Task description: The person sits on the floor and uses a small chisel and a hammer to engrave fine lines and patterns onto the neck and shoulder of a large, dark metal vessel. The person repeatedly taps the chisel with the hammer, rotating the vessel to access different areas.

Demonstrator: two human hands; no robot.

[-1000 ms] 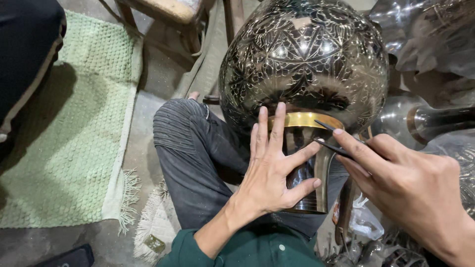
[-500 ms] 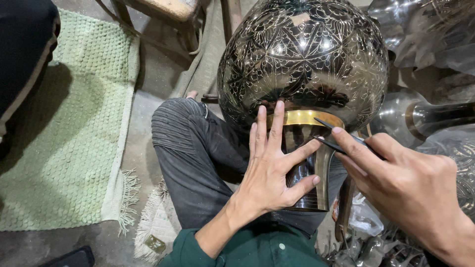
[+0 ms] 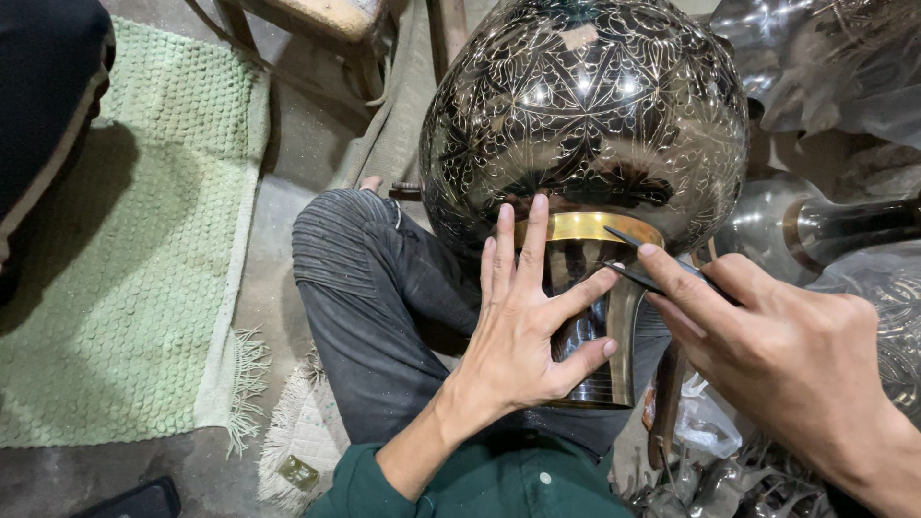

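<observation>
Vase (image 3: 585,125), dark and round-bodied with fine engraved leaf and star patterns, lies tipped across the person's lap in the head view, its belly away from the person and its neck (image 3: 590,317) pointing back toward the green shirt (image 3: 499,484). A gold band (image 3: 585,226) rings the vase where the belly meets the neck.

Left hand (image 3: 523,331) lies flat against the vase's neck, fingers (image 3: 532,240) spread and stretched up to the gold band, thumb wrapped round the lower side of the neck, so the hand steadies the vase rather than closing round it.

Right hand (image 3: 787,355) comes in from the right of the vase, its fingers pinched shut on a thin dark tool (image 3: 643,259). The tool's tip rests at the gold band, just beside the left forefinger.

Under the vase are the person's legs in dark grey trousers (image 3: 374,307). Left of the vase, on the floor, lies a green mat (image 3: 115,259) with a fringed edge, and a dark cushion (image 3: 43,105) sits at its far left corner. Beyond the vase stand the wooden legs of a stool (image 3: 326,24). Right of the vase lie other shiny metal vessels (image 3: 825,225), some under clear plastic wrap (image 3: 825,67). Below the right hand, near the vase's mouth, is a heap of small metal bits, too jumbled to tell apart.
</observation>
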